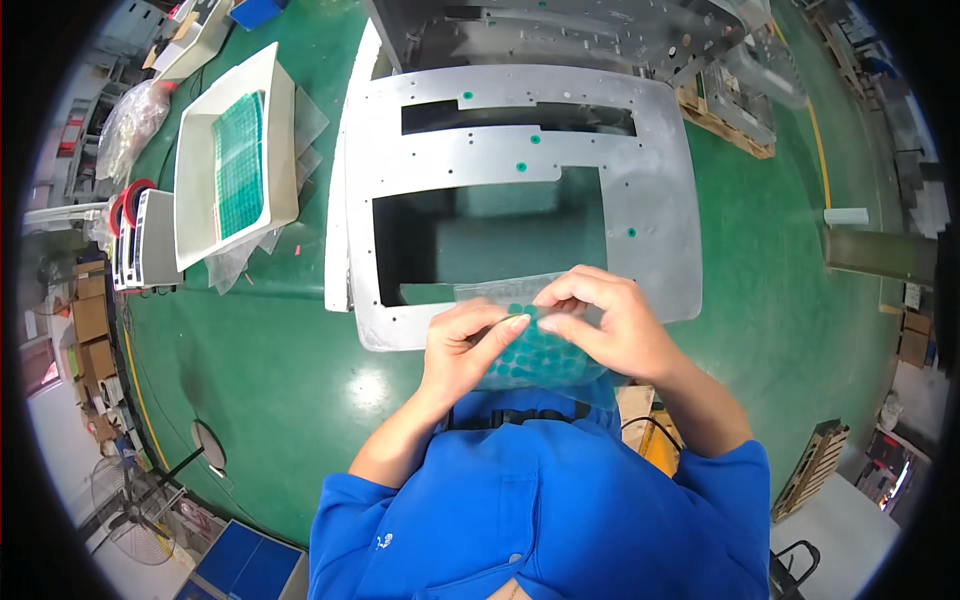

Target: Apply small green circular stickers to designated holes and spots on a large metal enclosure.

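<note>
Peeling: my left hand [465,345] and right hand [600,320] pinch one green dot sticker [518,322] off its clear sheet [530,360]
Panel: grey metal plate [520,150] lies at the near edge of the green table [250,360]; within reach

We held a clear sheet of round green stickers [535,345] in both hands; more green sticker sheets [240,165] lay in a white tray [283,130]; brown cartons [90,320] stood far left.

A clear sheet of round green stickers [535,345] sits pinched between both hands — slightly curled. It hangs just over the near edge of the grey metal panel [520,160].
</note>
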`<control>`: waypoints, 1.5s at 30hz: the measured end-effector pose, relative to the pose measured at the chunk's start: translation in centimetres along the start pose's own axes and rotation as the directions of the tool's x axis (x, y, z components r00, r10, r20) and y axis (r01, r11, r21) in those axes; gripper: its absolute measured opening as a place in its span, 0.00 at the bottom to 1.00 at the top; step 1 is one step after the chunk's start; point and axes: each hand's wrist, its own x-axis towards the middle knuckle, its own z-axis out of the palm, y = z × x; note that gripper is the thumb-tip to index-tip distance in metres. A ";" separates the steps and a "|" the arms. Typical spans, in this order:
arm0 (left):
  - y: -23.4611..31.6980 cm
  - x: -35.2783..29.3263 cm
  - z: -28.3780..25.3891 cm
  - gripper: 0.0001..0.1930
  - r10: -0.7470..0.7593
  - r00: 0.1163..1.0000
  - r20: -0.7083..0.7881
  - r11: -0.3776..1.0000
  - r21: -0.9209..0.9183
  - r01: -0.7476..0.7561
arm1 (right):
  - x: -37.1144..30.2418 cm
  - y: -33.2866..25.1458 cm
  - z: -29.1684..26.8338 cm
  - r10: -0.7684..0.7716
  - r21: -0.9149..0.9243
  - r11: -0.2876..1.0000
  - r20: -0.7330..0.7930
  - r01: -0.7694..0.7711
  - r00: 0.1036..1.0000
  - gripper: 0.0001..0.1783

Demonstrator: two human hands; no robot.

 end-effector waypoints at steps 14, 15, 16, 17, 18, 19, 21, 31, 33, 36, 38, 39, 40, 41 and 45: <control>-2.8 -9.8 -3.1 0.04 0.000 1.000 -0.015 0.998 0.065 0.001 | -6.3 1.3 10.3 0.198 0.250 0.954 -0.108 -0.166 0.974 0.06; -3.1 -10.1 -2.9 0.04 -0.032 0.999 -0.039 0.999 0.027 0.033 | -6.6 1.7 10.8 0.041 0.052 0.998 -0.191 -0.031 0.981 0.05; -3.3 -10.3 -2.6 0.04 -0.064 0.996 -0.062 0.998 -0.011 0.064 | -6.8 1.9 11.2 -0.103 -0.115 0.990 -0.240 0.077 0.965 0.05; -3.6 -10.3 -2.4 0.04 -0.093 0.992 -0.082 0.995 -0.050 0.090 | -6.8 2.0 11.5 -0.253 -0.286 0.942 -0.265 0.175 0.930 0.04; -3.8 -10.4 -2.3 0.04 -0.144 0.984 -0.108 0.986 -0.098 0.133 | -6.7 1.9 11.7 -0.400 -0.451 0.855 -0.260 0.256 0.879 0.04; -4.0 -10.3 -2.2 0.05 -0.195 0.972 -0.132 0.973 -0.148 0.176 | -6.6 1.6 11.6 -0.364 -0.425 0.877 -0.277 0.226 0.889 0.03; -4.5 -10.3 -2.2 0.06 -0.224 0.954 -0.200 0.966 -0.179 0.189 | -5.5 2.9 10.2 -0.206 -0.290 0.953 -0.410 0.086 0.888 0.03; -5.1 -10.8 -3.1 0.06 -0.303 0.928 -0.218 0.939 -0.236 0.251 | -2.2 7.7 6.1 0.130 -0.350 0.895 -0.389 -0.277 0.912 0.02; -5.2 -10.8 -3.1 0.07 -0.300 0.931 -0.208 0.940 -0.229 0.252 | -2.1 7.7 6.1 0.122 -0.374 0.885 -0.387 -0.276 0.914 0.03; -5.2 -10.5 -3.1 0.07 -0.312 0.930 -0.193 0.936 -0.228 0.267 | -1.9 7.5 6.2 0.154 -0.375 0.872 -0.400 -0.315 0.903 0.02; -5.1 -10.3 -3.0 0.07 -0.310 0.932 -0.190 0.937 -0.228 0.265 | -1.9 7.5 6.3 0.150 -0.393 0.862 -0.405 -0.320 0.902 0.02; -5.0 -10.2 -3.0 0.07 -0.308 0.932 -0.190 0.938 -0.227 0.264 | -1.8 7.5 6.3 0.148 -0.401 0.858 -0.408 -0.322 0.901 0.02; -5.0 -10.2 -3.0 0.07 -0.312 0.932 -0.185 0.935 -0.232 0.267 | -1.8 7.5 6.3 0.147 -0.409 0.853 -0.409 -0.325 0.901 0.02; -5.0 -10.1 -3.0 0.07 -0.316 0.932 -0.179 0.933 -0.237 0.271 | -1.8 7.5 6.3 0.146 -0.418 0.847 -0.411 -0.328 0.900 0.02; -5.0 -9.9 -3.0 0.07 -0.310 0.933 -0.182 0.936 -0.234 0.265 | -1.7 7.7 6.5 0.143 -0.424 0.841 -0.425 -0.336 0.894 0.02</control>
